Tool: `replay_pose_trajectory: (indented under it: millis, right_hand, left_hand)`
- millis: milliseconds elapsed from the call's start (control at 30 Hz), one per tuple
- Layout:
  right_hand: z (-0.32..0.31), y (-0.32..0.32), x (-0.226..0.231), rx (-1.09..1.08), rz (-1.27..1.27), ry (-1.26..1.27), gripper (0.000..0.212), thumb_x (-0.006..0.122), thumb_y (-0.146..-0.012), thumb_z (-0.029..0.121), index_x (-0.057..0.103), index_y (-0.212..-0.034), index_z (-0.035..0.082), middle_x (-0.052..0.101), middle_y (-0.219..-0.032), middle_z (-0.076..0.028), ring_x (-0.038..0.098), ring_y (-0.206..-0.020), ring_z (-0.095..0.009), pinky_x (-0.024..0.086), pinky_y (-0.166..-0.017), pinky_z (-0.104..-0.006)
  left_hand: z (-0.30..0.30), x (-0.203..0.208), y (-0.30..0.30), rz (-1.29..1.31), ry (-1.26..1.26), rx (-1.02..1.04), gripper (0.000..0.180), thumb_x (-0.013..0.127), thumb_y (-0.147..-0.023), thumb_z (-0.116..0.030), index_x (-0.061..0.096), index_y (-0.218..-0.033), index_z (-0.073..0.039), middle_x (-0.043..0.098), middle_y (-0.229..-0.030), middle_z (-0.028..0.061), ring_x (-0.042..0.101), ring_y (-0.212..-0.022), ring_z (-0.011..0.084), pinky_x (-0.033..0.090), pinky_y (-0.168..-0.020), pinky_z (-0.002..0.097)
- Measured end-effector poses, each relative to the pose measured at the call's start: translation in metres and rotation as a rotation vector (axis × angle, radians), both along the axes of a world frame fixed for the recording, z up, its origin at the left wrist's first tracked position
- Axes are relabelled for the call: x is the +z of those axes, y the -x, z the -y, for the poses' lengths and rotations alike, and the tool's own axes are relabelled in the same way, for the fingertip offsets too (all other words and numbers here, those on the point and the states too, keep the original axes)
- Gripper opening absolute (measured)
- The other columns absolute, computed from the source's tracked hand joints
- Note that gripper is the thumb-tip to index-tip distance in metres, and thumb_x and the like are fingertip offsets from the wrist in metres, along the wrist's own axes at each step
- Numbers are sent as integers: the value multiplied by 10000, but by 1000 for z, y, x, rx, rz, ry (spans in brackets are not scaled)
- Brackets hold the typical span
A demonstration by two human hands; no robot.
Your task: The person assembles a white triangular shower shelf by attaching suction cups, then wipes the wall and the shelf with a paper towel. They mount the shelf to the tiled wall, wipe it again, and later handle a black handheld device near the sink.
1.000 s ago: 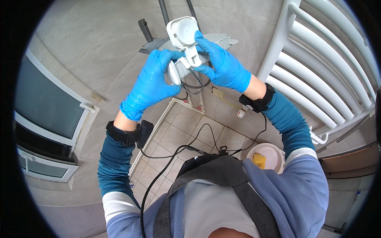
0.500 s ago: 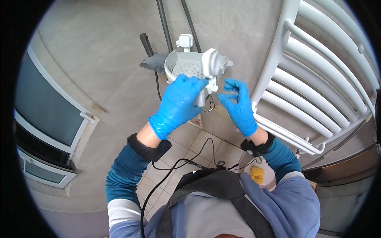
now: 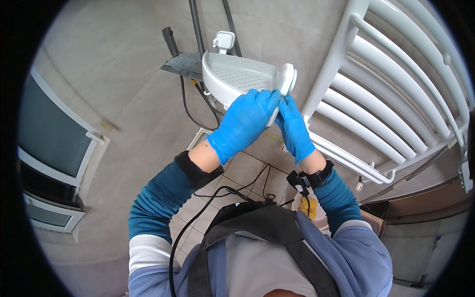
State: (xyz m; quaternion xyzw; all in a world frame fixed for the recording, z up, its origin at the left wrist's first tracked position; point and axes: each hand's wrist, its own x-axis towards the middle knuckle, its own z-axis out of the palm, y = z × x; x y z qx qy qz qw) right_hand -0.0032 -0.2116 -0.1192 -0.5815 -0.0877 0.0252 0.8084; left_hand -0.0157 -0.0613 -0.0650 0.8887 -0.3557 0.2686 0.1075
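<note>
The pale grey-white shelf (image 3: 240, 74), a curved tray with a slotted floor, lies in the upper middle of the view, toward twelve o'clock from the person's chest. Its long axis runs roughly from ten o'clock to four o'clock, the bowed front wall bulging toward eight o'clock and the slotted floor turned up to the camera. A white round fitting (image 3: 288, 79) sits at its four-o'clock end, seen nearly edge-on, its disc toward three o'clock; a second white fitting (image 3: 225, 39) stands beyond the rim, near twelve o'clock.

The right hand (image 3: 296, 126), well clear of the shelf half a second ago, has now come in beside the left, and the first fitting shows more edge-on. The handling thus appears to centre on that one corner, with both hands sharing it.

The left hand (image 3: 248, 116) has its grip curled over the shelf's near edge at that end. The right hand's fingers reach up just under the round fitting; their tips are partly hidden, so whether its grip pinches anything cannot be told.

Farther out, a dark flat blade tool (image 3: 183, 65) lies toward ten o'clock, a white towel radiator (image 3: 381, 94) fills two to three o'clock, and a yellow cloth (image 3: 308, 208) shows toward five.
</note>
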Motion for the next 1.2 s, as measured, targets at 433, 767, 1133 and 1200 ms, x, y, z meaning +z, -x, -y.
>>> replay_pose_trajectory:
  millis: [433, 767, 1133, 1200]
  right_hand:
    - [18, -9, 1, -140, -56, -81, 381, 549, -866, 186, 532, -1194, -9, 594, -972, -72, 568, -867, -139, 457, -788, -265]
    - [34, 15, 8, -118, -22, 28, 373, 580, -831, 120, 557, -1175, -22, 585, -976, -52, 543, -861, -120, 440, -789, -250]
    - [49, 21, -6, 145, -280, -165, 265, 635, -761, 119, 613, -1000, 8, 613, -936, -58, 585, -869, -169, 468, -842, -291]
    - [47, 19, -12, 109, -275, -120, 152, 640, -757, 113, 631, -887, 35, 604, -841, -26, 580, -789, -146, 472, -777, -273]
  left_hand:
    - [-71, 15, 3, -52, 1, 23, 932, 794, -649, -105, 307, -1444, -104, 433, -1338, 173, 442, -1218, 376, 376, -1056, 428]
    - [-176, -12, 8, -501, 906, 327, 937, 670, -832, -450, 131, -1483, -46, 189, -1519, 196, 260, -1376, 351, 275, -1110, 426]
    - [-235, -46, 90, -1060, 1884, -102, 460, 576, -930, -321, 528, -1184, 59, 597, -1127, 214, 627, -1015, 288, 553, -874, 411]
    - [-240, -48, 106, -1108, 1903, -114, 472, 565, -936, -302, 503, -1216, 72, 581, -1161, 216, 611, -1047, 287, 531, -907, 410]
